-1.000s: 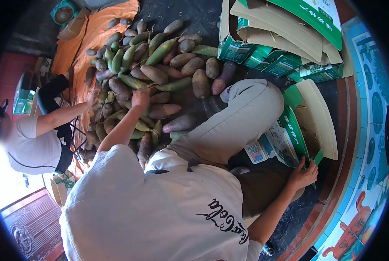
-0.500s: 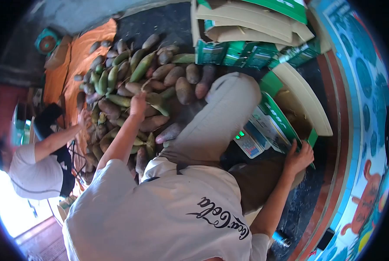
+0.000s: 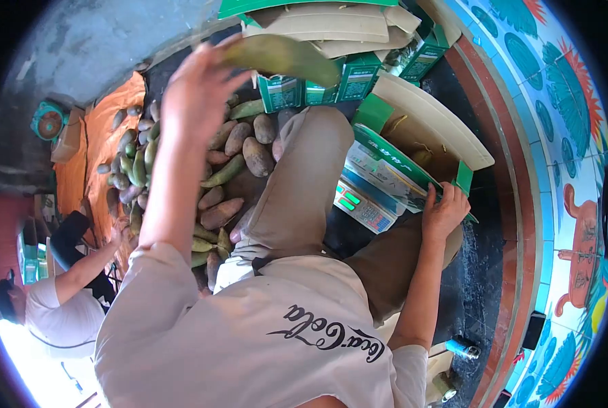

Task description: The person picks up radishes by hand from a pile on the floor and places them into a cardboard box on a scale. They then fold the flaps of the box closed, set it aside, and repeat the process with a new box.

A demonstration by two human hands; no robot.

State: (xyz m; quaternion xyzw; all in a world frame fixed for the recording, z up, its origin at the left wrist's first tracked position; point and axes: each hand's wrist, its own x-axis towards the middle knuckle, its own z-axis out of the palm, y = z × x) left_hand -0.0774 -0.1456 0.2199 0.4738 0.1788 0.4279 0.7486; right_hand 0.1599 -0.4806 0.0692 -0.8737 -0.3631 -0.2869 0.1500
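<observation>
My left hand point(image 3: 198, 95) is raised above the pile, blurred by motion, its fingers closed around one end of a long green radish point(image 3: 283, 58). The radish points to the right, in front of the stacked cartons. My right hand point(image 3: 447, 211) grips the near edge of an open green carton point(image 3: 392, 160), thumb and fingers over the rim. Inside that carton are a few thin root-like strands; part of its interior is hidden. The carton rests on or against a digital scale point(image 3: 365, 212) with lit green digits, between my legs.
A big pile of green and purplish radishes point(image 3: 257, 156) lies to my left on dark and orange sheeting point(image 3: 106, 115). More green cartons point(image 3: 358, 78) stand ahead. Another person point(image 3: 62, 292) reaches toward the pile at far left. A blue can point(image 3: 462, 348) lies near my right side.
My left hand has lifted from the pile, up and forward, with a green radish in it. My right hand keeps its hold on the carton's edge. The camera view has shifted.
</observation>
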